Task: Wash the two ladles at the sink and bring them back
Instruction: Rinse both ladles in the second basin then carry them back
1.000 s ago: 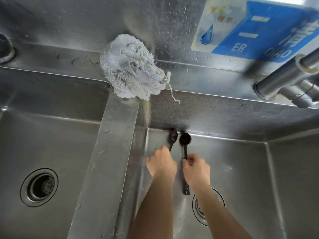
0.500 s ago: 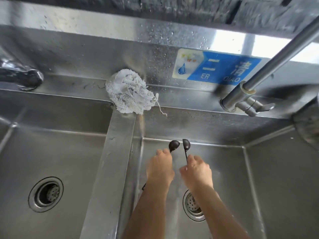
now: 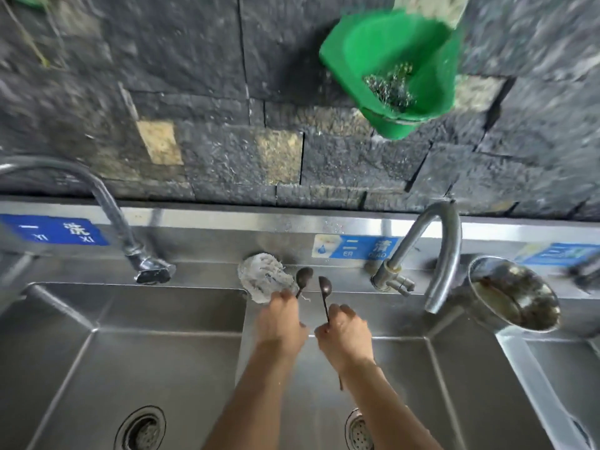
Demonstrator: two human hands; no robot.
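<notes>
My left hand (image 3: 281,323) grips the handle of one dark ladle (image 3: 304,278), its bowl pointing up toward the back ledge. My right hand (image 3: 345,331) grips the second dark ladle (image 3: 324,289) by its thin handle, whose tail shows below my wrist. Both hands are held side by side over the middle basin (image 3: 406,384) of the steel sink, close to its left divider. The curved tap (image 3: 444,254) stands to the right of the ladles, and no water runs from it.
A grey rag (image 3: 263,280) lies on the back ledge just behind my left hand. The left basin (image 3: 97,368) has its own tap (image 3: 130,248). A steel pot (image 3: 513,292) sits at the right. A green bucket (image 3: 396,69) hangs on the dark stone wall.
Both hands have lifted the ladles from the basin floor up toward the back ledge. My view has tilted upward, bringing the wall, taps and green bucket into sight.
</notes>
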